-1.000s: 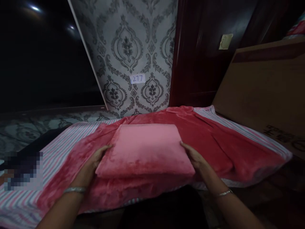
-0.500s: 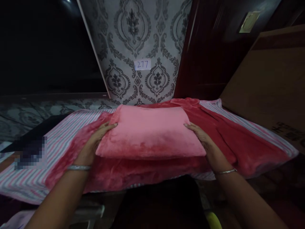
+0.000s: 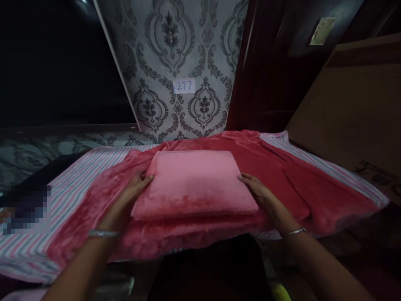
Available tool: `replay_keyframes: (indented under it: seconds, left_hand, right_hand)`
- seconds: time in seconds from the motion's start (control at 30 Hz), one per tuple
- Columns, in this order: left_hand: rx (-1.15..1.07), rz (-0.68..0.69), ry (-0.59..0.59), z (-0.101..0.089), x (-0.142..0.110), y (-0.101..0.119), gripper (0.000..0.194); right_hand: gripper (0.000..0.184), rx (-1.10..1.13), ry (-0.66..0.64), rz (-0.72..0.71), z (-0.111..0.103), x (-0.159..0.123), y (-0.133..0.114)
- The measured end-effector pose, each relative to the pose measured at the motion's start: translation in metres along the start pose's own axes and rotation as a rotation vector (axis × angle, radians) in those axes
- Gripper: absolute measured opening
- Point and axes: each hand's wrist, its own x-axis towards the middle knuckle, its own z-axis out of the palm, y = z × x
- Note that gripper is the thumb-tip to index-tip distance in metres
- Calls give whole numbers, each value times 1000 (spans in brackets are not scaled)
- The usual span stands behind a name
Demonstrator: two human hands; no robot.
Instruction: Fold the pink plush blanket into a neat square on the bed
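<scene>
A folded pink blanket (image 3: 194,184) lies as a neat rectangular bundle on a larger red blanket (image 3: 282,184) spread over a striped cloth (image 3: 78,179). My left hand (image 3: 131,194) rests against the bundle's left edge, fingers stretched along it. My right hand (image 3: 261,194) presses flat against the bundle's right edge, fingers extended. Each wrist carries a thin metal bangle.
A patterned grey wall panel with a small label reading 277 (image 3: 184,86) stands behind. A dark red door (image 3: 269,67) is at the back right, and a brown cardboard sheet (image 3: 354,104) leans on the right. The left side is dark.
The bundle was raised a little half a second ago and now sits lower on the red blanket. Both hands stay at its sides.
</scene>
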Motion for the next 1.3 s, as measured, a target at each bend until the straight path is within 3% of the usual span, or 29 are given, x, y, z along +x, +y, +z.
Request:
replay_keyframes:
  seconds: [0.07,0.13,0.2,0.27,0.3,0.43,0.53,0.67,0.87,1.2,1.3]
  left_hand:
    - [149,128,54,6,3,14,57]
    - [269,393,77,20,-12,35,51]
    - [301,655,-15,38,-40,55,43]
    - [375,877,-185,58,-68,69,42]
    - [404,918,-180,67,-80,72,43]
    - [510,917,-84,90,-102,58,52]
    - [546,923,-18,100,-104,41,56]
    - [539,924,-26,104,-105,34,58]
    - [551,927,-41,104,-107,32,57]
    - [557,975,74,115,-102,26,46]
    - [593,954,44,110,-104,29,47]
  right_hand:
    - [58,-174,105,-102,1,7,-10]
    - [56,-342,150,-346,13,8,-26]
    - [49,-429,7,-619,36,4,-46]
    - [47,-481,-262,-796,67,-4,-63]
    - [47,-516,-386,-848,82,-8,-70]
    - [51,-728,-723,-884,124,-13,-84]
    - [56,-879,-807,-870,131,4,-86]
    - [61,-1004,-744,-870,130,52,-88]
    - [62,-1045,-580,-680,137,114,-83]
    - [63,-914,-495,-757,138,123,-55]
    - [62,-897,-477,-756,139,122,-55]
